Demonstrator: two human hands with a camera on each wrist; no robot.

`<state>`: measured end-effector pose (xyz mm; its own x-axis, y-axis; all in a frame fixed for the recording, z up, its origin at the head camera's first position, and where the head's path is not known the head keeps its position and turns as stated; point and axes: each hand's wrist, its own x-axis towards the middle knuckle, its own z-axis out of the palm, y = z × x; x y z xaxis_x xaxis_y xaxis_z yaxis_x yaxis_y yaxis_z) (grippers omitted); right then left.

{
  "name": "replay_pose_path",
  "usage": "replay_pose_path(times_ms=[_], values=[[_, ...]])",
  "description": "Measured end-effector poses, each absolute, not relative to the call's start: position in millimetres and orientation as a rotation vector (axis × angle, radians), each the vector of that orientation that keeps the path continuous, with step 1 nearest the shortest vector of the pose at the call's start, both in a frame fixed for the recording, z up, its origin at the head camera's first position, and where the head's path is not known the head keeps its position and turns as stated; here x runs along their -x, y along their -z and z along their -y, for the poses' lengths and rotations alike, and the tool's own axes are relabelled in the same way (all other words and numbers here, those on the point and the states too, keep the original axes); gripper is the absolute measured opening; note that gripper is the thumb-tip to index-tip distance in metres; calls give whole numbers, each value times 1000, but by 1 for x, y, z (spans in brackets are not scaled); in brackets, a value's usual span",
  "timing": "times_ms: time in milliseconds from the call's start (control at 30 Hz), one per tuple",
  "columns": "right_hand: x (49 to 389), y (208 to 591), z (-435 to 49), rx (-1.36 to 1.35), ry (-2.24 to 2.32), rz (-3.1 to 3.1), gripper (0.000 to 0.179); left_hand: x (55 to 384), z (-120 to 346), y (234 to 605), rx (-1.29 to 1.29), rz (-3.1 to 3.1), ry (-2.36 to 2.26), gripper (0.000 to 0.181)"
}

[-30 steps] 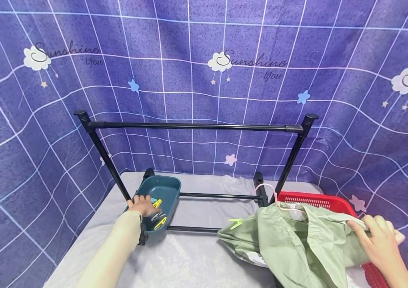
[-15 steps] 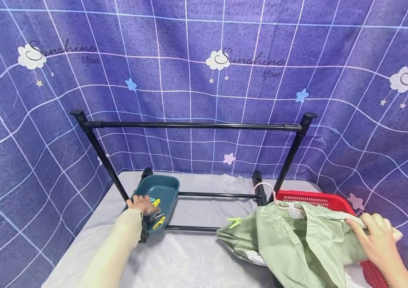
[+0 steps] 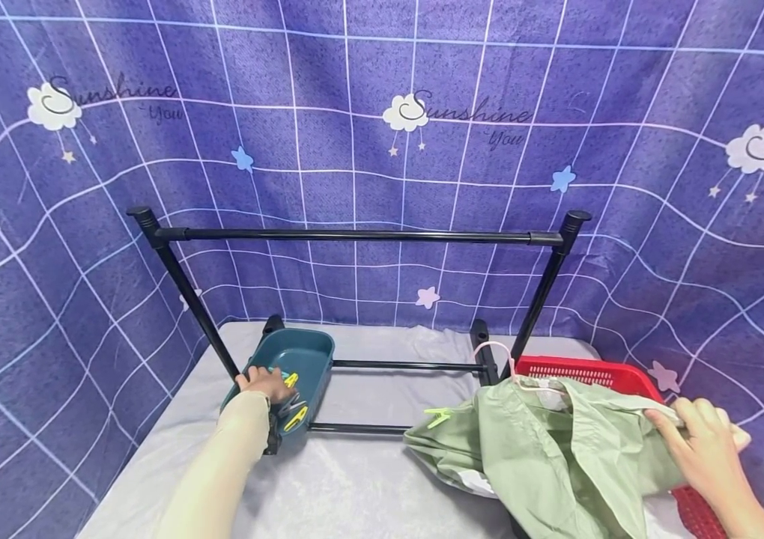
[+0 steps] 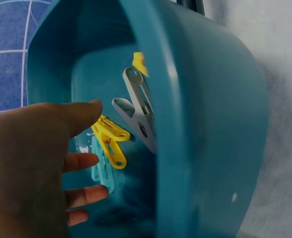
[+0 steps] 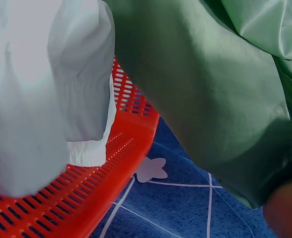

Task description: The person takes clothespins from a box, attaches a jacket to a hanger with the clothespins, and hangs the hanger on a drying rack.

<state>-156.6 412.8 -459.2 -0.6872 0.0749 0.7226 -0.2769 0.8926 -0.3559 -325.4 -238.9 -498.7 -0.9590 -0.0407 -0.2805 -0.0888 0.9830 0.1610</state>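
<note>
My left hand (image 3: 264,385) is down inside a teal basin (image 3: 320,368), its fingers loosely bent. In the left wrist view, the thumb tip is right at a yellow clothespin (image 4: 109,141), while the fingertips overlap a light blue clothespin (image 4: 102,171). Beside them lies a grey clothespin (image 4: 138,106). At the right, my right hand (image 3: 708,449) grips the shoulder of a pale green garment (image 3: 523,434), with a pale hanger end poking out past the fingers. The pink hanger (image 3: 513,358) shows its hook above the collar. A lime clothespin (image 3: 437,417) is clipped on the garment's left side.
A black rack (image 3: 355,236) stands across the middle, with two lower bars near the grey cloth surface (image 3: 368,479). Behind the garment sits a red basket (image 3: 631,378); white cloth (image 5: 81,89) hangs over it in the right wrist view. A purple patterned curtain (image 3: 328,150) surrounds everything.
The head view has shifted slightly. Within the basin, my left hand stirs a little and the grey clothespin has turned somewhat. My right hand keeps its grip on the garment.
</note>
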Motion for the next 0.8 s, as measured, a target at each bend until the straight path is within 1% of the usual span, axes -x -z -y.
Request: replay_pose_path(times_ms=[300, 633, 800], values=[[157, 460, -413, -140, -560, 2260, 45, 335, 242, 518, 104, -2873, -240, 71], [156, 460, -413, -128, -564, 2272, 42, 335, 241, 521, 88, -2907, -183, 64], [156, 460, -412, -119, -562, 2282, 42, 334, 242, 526, 93, -2931, -133, 57]])
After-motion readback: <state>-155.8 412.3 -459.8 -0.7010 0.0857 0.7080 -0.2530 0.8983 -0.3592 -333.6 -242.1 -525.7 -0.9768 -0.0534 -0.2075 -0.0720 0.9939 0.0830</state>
